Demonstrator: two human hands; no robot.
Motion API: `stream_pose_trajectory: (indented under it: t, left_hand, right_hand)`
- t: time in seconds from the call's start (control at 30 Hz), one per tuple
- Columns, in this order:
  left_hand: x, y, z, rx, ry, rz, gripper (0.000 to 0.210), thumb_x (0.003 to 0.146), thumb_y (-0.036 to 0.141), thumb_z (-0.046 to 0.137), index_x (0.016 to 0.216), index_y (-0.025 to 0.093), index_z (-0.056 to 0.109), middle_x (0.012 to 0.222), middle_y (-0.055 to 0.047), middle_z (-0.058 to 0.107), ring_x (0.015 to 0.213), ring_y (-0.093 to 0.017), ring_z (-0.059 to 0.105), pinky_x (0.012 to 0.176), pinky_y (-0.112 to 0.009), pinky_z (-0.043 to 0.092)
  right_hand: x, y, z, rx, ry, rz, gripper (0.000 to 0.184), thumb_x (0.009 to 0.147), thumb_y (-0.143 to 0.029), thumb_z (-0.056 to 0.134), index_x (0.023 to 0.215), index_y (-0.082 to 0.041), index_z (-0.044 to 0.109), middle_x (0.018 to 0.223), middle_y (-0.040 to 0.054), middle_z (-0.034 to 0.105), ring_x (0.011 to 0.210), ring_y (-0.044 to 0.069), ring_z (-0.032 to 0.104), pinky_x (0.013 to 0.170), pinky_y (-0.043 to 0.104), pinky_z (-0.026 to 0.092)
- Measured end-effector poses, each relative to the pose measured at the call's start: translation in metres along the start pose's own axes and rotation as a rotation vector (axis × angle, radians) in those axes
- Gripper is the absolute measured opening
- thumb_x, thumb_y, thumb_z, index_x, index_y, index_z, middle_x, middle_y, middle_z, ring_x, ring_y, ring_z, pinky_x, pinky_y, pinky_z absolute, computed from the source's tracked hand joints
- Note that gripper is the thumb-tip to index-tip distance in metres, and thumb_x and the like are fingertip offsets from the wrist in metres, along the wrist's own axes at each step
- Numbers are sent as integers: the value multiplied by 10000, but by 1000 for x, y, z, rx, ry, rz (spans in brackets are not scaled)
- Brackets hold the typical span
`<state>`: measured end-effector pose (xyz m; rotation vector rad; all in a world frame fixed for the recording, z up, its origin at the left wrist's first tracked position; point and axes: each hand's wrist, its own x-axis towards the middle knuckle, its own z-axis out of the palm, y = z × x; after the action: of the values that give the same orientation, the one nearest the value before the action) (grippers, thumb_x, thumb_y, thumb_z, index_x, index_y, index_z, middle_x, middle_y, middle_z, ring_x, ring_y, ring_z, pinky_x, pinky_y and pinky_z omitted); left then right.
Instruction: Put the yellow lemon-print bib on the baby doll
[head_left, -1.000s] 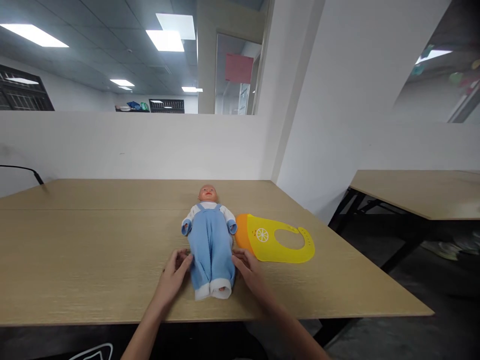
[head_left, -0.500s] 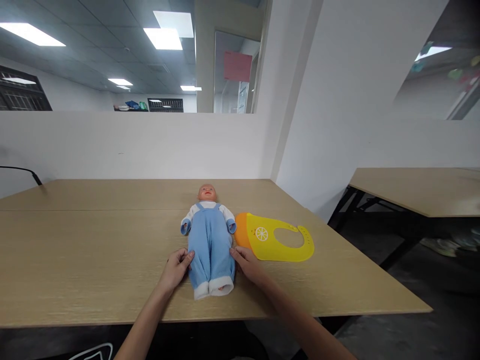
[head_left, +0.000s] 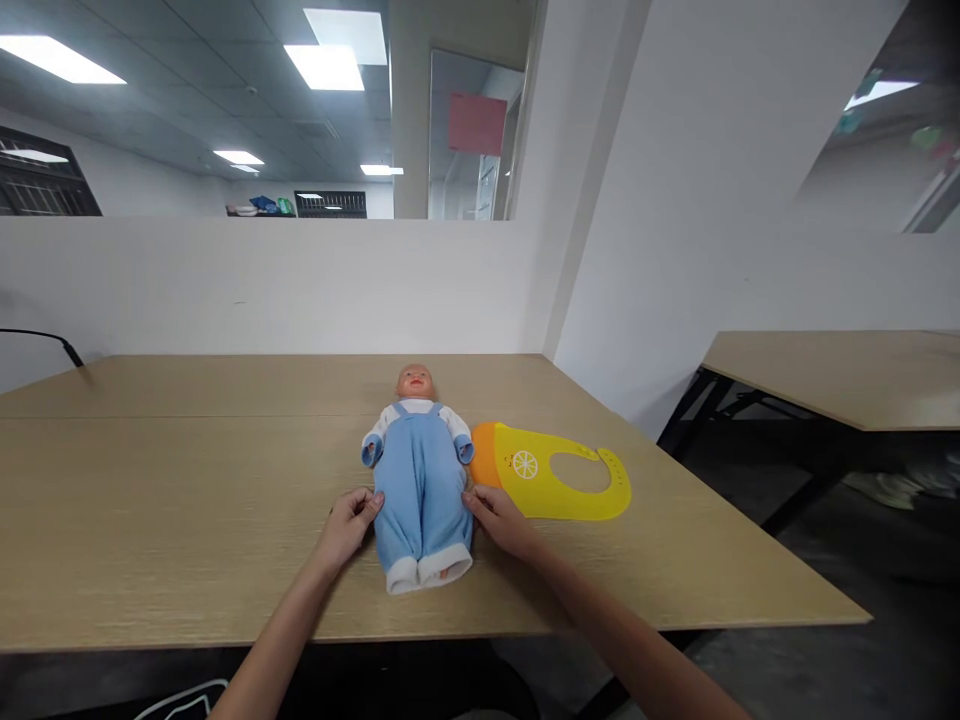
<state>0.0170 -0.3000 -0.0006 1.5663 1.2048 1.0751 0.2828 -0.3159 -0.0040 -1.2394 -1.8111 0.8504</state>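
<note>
A baby doll (head_left: pixel 415 382) lies on its back on the table, head toward the wall, in a white long-sleeved top and blue overalls (head_left: pixel 420 470) with white cuffs. At the left trouser leg, my left hand (head_left: pixel 351 522) pinches the blue cloth between thumb and fingers. My right hand (head_left: pixel 501 518) grips the cloth on the opposite side in the same way. Right beside the doll, a yellow and orange bib (head_left: pixel 551 472) with a citrus-slice print lies flat, its orange end against the doll's sleeve and its lower edge close to my right hand.
The wooden table (head_left: pixel 187 500) runs back to a white wall (head_left: pixel 300 290) with a window above it. A thin black cable (head_left: pixel 71 352) hangs over the far left corner. Another table (head_left: pixel 847 375) with black legs stands to the right.
Both hands have moved slightly outward, drawing the trouser cloth a little wider. The doll and bib lie where they were; the camera view has shifted slightly.
</note>
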Motion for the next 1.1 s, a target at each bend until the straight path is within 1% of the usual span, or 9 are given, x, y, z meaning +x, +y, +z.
stream_pose_trajectory:
  t: [0.17,0.33,0.47,0.63,0.77,0.9,1.03,1.1]
  left_hand:
    - [0,-3,-7,46,13,20,472,722,606,545,547,188,411,545,48,358,520,-96,319,487,-221,279]
    - [-3,-1,-11,25,30,5,470,715,605,556,546,185,429,536,49,359,515,-94,311,481,-218,277]
    - [-3,-3,-13,5,15,2,472,721,609,548,554,186,424,552,45,365,534,-98,330,498,-219,294]
    - [-4,-9,-16,-57,5,-59,485,717,632,536,567,191,402,521,65,330,470,-75,276,443,-210,234]
    - [-6,-11,-16,-120,10,-98,478,709,624,551,570,193,396,477,83,312,423,-61,252,417,-208,194]
    - [-8,-5,-17,-174,11,-96,459,717,586,574,574,187,398,493,81,346,410,-50,266,407,-202,192]
    - [-12,4,-17,-120,-26,-97,437,740,554,573,569,181,423,461,79,356,391,-50,283,401,-200,199]
    - [-12,7,-17,-110,-26,-98,431,752,550,558,570,177,444,441,78,355,385,-51,285,400,-199,203]
  right_hand:
    - [-3,2,-3,20,-9,-2,430,892,-540,361,644,-193,418,610,-21,453,589,120,433,565,247,365]
    - [-3,2,-6,2,-7,0,447,885,-559,361,633,-195,421,613,-16,466,595,125,446,573,254,379]
    - [-3,3,-9,6,-21,21,446,881,-569,354,644,-198,422,608,-18,460,588,129,445,570,256,379]
    - [-6,8,-12,-12,-22,35,438,898,-545,338,652,-198,442,617,-9,489,593,134,476,571,259,388]
    - [-9,11,-16,33,-37,37,435,900,-545,336,662,-200,451,604,-11,505,565,134,488,551,260,399]
    - [-10,11,-19,54,-29,27,425,899,-533,353,658,-197,449,605,-12,505,573,132,494,553,258,403]
    - [-11,6,-18,63,-27,38,415,888,-516,389,634,-195,454,597,-9,503,560,130,482,534,257,395]
    - [-11,1,-17,94,-53,51,404,881,-504,411,637,-188,478,607,-3,521,564,130,494,534,257,407]
